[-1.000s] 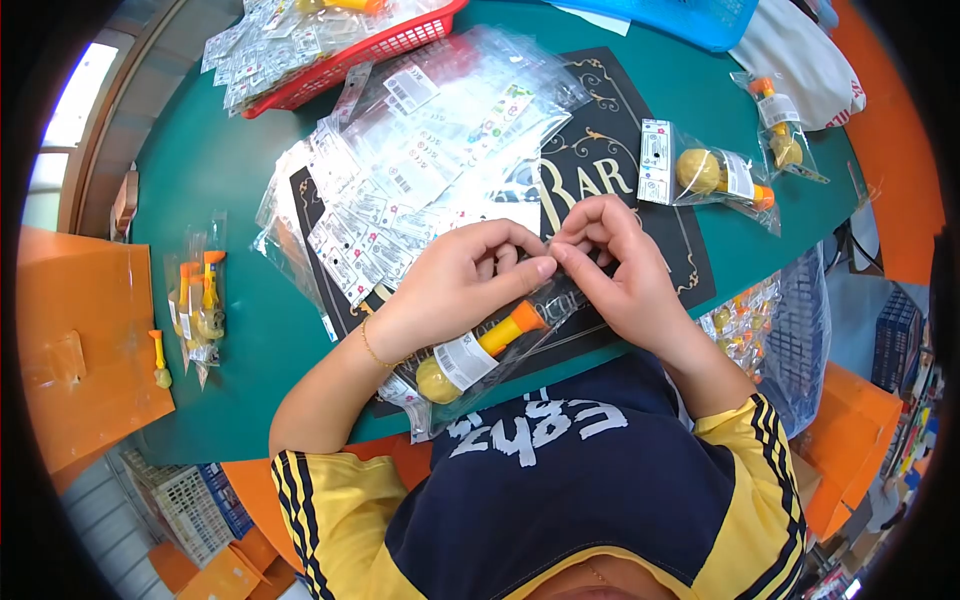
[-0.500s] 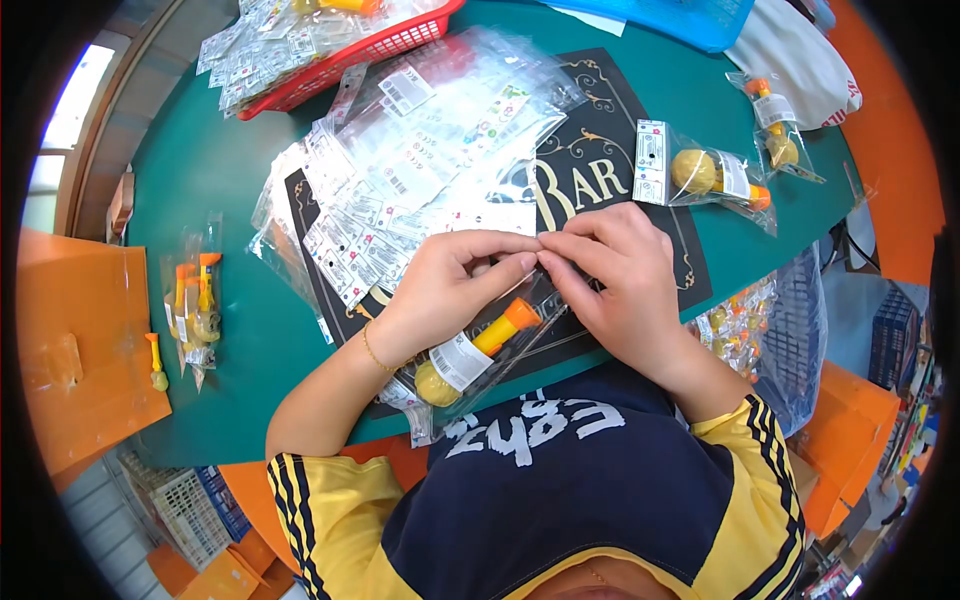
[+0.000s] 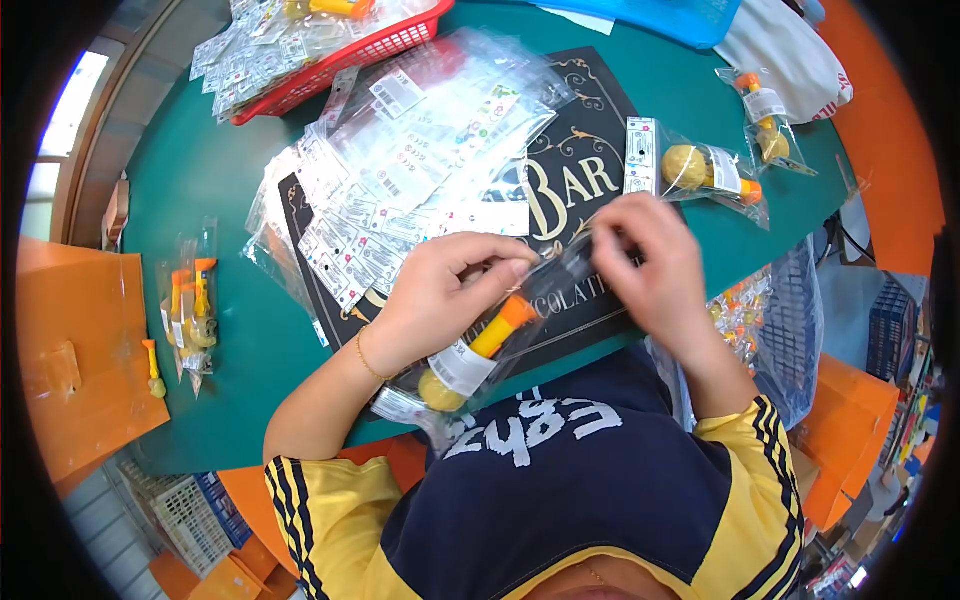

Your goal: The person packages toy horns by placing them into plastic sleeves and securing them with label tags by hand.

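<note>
Head view | bagged toy (image 3: 489, 341) | yellow ball (image 3: 441, 390), orange tip (image 3: 516, 311), white label (image 3: 460, 368)

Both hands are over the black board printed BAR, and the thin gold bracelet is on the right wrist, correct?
Wrong wrist: the head view shows the thin gold bracelet on the left one. Left hand and right hand are indeed over the black board.
</note>
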A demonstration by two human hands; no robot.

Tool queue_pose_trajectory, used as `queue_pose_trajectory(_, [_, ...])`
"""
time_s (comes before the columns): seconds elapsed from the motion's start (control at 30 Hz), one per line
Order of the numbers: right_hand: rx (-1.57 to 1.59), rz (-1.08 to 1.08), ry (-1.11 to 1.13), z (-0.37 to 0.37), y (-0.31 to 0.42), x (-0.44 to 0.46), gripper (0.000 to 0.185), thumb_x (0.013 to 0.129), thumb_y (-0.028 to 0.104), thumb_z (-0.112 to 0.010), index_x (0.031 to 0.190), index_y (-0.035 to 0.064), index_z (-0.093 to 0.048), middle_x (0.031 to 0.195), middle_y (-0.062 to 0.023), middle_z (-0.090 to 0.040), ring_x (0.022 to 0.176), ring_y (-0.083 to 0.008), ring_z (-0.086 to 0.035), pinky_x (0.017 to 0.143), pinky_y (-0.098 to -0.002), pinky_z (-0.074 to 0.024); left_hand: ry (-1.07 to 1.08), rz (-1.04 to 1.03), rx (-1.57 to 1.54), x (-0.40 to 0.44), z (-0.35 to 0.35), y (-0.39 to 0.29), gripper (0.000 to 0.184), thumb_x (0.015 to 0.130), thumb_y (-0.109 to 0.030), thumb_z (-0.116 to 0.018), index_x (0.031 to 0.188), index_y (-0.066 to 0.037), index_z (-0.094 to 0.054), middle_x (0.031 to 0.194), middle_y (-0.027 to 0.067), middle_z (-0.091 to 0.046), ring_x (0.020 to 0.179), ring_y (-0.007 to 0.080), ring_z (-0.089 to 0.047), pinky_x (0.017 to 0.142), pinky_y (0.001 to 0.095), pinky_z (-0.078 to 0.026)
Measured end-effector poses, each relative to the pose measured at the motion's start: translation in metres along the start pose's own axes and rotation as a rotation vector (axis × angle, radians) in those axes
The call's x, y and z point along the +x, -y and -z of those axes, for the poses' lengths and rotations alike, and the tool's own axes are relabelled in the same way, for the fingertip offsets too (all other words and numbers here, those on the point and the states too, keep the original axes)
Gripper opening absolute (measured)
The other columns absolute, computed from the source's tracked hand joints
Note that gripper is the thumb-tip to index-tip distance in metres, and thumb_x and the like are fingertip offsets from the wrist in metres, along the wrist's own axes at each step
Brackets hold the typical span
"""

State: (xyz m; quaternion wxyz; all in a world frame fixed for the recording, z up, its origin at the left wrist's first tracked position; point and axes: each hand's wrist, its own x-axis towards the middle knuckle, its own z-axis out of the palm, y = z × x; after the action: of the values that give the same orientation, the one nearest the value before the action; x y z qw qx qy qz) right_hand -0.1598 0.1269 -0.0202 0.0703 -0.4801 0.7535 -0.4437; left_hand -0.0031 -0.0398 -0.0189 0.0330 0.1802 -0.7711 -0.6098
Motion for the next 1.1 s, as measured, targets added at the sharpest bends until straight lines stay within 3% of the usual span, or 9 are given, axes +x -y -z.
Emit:
queue_pose_trajectory(0.13, [-0.04,-0.197,0.029,0.059,-0.009,-0.02,0.004,0.081,0.002,-0.06,0.084,-0.0004,-0.058,0.082,-0.0033,-0.054,0.069,-0.0103,-0.05,0.062,-0.0231,-0.0398,-0.049,0.055,-0.11,0.002,0.005,0.002,0.017,0.092,-0.011,-0.058,0.102,0.001,-0.064,0.08,0.0005,-0.062,0.066,0.0055,-0.054,0.062,0.0212,-0.045])
queue_pose_trajectory(0.23, [-0.303,-0.388,0.466,0.11,-0.012,-0.05,0.008,0.074,0.003,-0.062,0.082,0.0005,-0.059,0.078,-0.0094,-0.057,0.068,-0.0217,-0.056,0.062,-0.0312,-0.0444,-0.056,-0.028,-0.266,0.004,0.001,0.008,0.017,0.098,-0.011,-0.049,0.108,0.001,-0.053,0.095,0.0052,-0.056,0.089,0.0086,-0.059,0.077,0.0216,-0.05])
queue_pose_trajectory(0.4, [-0.69,-0.47,1.106,0.135,-0.06,-0.124,0.013,0.068,0.012,-0.069,0.079,0.0054,-0.069,0.072,-0.0111,-0.065,0.07,-0.031,-0.063,0.062,-0.0385,-0.048,-0.066,-0.028,-0.466,0.007,-0.007,0.007,0.017,0.099,-0.013,-0.045,0.11,-0.001,-0.049,0.101,0.0076,-0.056,0.097,0.0125,-0.06,0.079,0.0254,-0.053])
queue_pose_trajectory(0.53, [-0.512,-0.454,1.011,0.118,-0.028,-0.105,0.011,0.073,0.014,-0.069,0.08,0.0053,-0.068,0.077,-0.0136,-0.067,0.071,-0.0317,-0.063,0.062,-0.0407,-0.048,0.023,0.026,-0.539,0.007,-0.007,0.001,0.019,0.101,-0.017,-0.041,0.113,-0.003,-0.045,0.112,0.011,-0.056,0.1,0.0159,-0.062,0.079,0.0269,-0.055])
queue_pose_trajectory(0.6, [-0.149,-0.413,0.909,0.109,-0.001,-0.072,0.012,0.077,0.015,-0.069,0.085,0.0059,-0.069,0.076,-0.0124,-0.066,0.07,-0.0302,-0.064,0.062,-0.0377,-0.0488,0.072,0.03,-0.561,0.006,-0.007,0.001,0.02,0.101,-0.019,-0.04,0.113,-0.003,-0.043,0.116,0.0117,-0.056,0.1,0.0165,-0.063,0.079,0.0269,-0.055])
queue_pose_trajectory(0.73, [0.155,-0.029,0.452,0.087,0.014,-0.03,0.008,0.079,0.005,-0.07,0.085,0.0028,-0.067,0.077,-0.0092,-0.066,0.073,-0.0239,-0.064,0.064,-0.0325,-0.0479,0.1,0.035,-0.515,0.005,-0.01,-0.002,0.019,0.101,-0.02,-0.04,0.112,-0.005,-0.043,0.122,0.0109,-0.055,0.099,0.0162,-0.063,0.073,0.0236,-0.053])
queue_pose_trajectory(0.8, [0.086,0.069,0.341,0.081,0.008,-0.001,0.01,0.075,0.002,-0.071,0.085,0.0042,-0.068,0.093,-0.0099,-0.066,0.086,-0.0236,-0.062,0.07,-0.0325,-0.0474,0.12,0.023,-0.477,0.003,-0.011,-0.003,0.019,0.101,-0.021,-0.04,0.112,-0.006,-0.044,0.122,0.0105,-0.055,0.099,0.0159,-0.063,0.07,0.0222,-0.053])
queue_pose_trajectory(1.0, [0.056,0.483,0.529,0.049,-0.004,0.052,0.018,0.068,0.005,-0.072,0.085,0.0107,-0.072,0.123,-0.0102,-0.055,0.117,-0.0291,-0.049,0.094,-0.0399,-0.0417,0.131,-0.015,-0.466,0.002,-0.016,-0.006,0.019,0.101,-0.022,-0.042,0.112,-0.007,-0.044,0.129,0.0114,-0.049,0.1,0.016,-0.062,0.066,0.0203,-0.051])
queue_pose_trajectory(1.1, [0.108,0.463,0.633,0.035,-0.01,0.056,0.017,0.07,0.014,-0.075,0.087,0.011,-0.073,0.125,-0.0107,-0.055,0.12,-0.0326,-0.046,0.1,-0.0442,-0.0378,0.143,-0.011,-0.487,0.005,-0.015,-0.007,0.019,0.101,-0.02,-0.042,0.114,-0.006,-0.044,0.13,0.012,-0.048,0.1,0.0169,-0.063,0.062,0.0198,-0.052])
